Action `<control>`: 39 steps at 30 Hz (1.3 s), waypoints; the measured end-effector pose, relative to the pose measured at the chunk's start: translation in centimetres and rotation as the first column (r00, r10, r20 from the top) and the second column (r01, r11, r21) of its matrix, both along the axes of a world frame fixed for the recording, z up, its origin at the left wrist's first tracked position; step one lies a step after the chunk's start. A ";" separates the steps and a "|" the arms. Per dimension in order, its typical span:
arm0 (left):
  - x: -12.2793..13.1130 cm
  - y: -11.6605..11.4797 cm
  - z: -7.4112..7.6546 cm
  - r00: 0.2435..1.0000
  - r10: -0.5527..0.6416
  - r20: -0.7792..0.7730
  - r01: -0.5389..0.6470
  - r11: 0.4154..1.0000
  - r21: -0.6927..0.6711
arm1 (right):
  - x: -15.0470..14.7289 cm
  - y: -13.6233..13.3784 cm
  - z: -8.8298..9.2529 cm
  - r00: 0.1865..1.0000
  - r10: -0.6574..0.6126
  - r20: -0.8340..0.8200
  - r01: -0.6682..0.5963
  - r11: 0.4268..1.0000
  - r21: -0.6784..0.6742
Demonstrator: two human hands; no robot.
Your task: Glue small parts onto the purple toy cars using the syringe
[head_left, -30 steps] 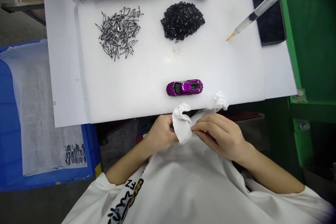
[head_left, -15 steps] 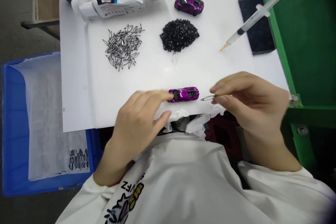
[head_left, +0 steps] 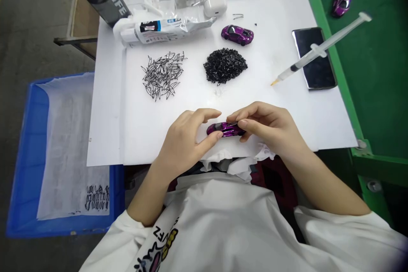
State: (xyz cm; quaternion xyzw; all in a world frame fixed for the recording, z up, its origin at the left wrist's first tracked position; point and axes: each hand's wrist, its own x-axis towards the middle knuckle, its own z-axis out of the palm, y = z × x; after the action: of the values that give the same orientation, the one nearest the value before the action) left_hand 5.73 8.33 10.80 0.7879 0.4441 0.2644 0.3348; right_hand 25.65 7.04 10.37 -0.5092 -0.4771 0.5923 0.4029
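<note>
Blue crate [head_left: 27,157], white liner [head_left: 70,144], dark pieces [head_left: 97,197]

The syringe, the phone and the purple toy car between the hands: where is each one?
Syringe [head_left: 306,61]: head view, on its clear barrel.
Phone [head_left: 316,75]: head view, on its dark screen.
Purple toy car [head_left: 225,129]: head view, on its glossy body.

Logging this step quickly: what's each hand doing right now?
Left hand: closed, holding the toy car.
Right hand: closed, pinching a small metal piece against the car.
</note>
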 end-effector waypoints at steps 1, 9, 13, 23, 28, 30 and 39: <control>0.3 0.0 -0.1 0.997 0.047 0.063 -0.049 0.998 0.026 | 0.0 0.0 0.0 1.000 -0.004 -0.002 0.004 1.000 -0.008; 2.2 -0.5 -0.3 0.937 0.195 0.288 -0.225 0.971 0.075 | -0.1 0.0 -0.1 1.000 -0.007 0.004 0.007 1.000 -0.011; 1.8 -0.9 -0.6 0.930 0.232 0.284 -0.260 0.964 0.065 | 0.0 0.0 -0.2 0.998 -0.027 -0.060 0.027 1.000 0.001; 1.2 -1.7 -1.5 0.959 0.246 0.144 -0.264 0.957 0.124 | 0.0 -0.1 -0.2 0.995 -0.015 -0.101 0.019 0.999 0.034; 1.7 -1.7 -1.1 0.966 0.240 0.099 -0.254 0.952 0.169 | 0.0 -0.2 -0.1 0.998 0.003 -0.070 -0.001 0.999 0.041; 1.9 -1.7 -0.7 0.972 0.225 0.065 -0.234 0.950 0.209 | 0.1 -0.3 -0.1 0.998 0.024 -0.059 -0.021 0.999 0.046; 2.1 -1.2 0.9 0.974 0.080 -0.211 -0.058 0.993 0.106 | 0.4 -0.8 -0.5 0.992 0.103 0.073 -0.112 0.986 0.124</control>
State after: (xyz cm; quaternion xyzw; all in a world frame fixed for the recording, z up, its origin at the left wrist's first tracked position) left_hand 7.79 7.17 11.69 0.8115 0.4913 0.2106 0.2360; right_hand 26.03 6.21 9.88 -0.4751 -0.5537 0.5644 0.3861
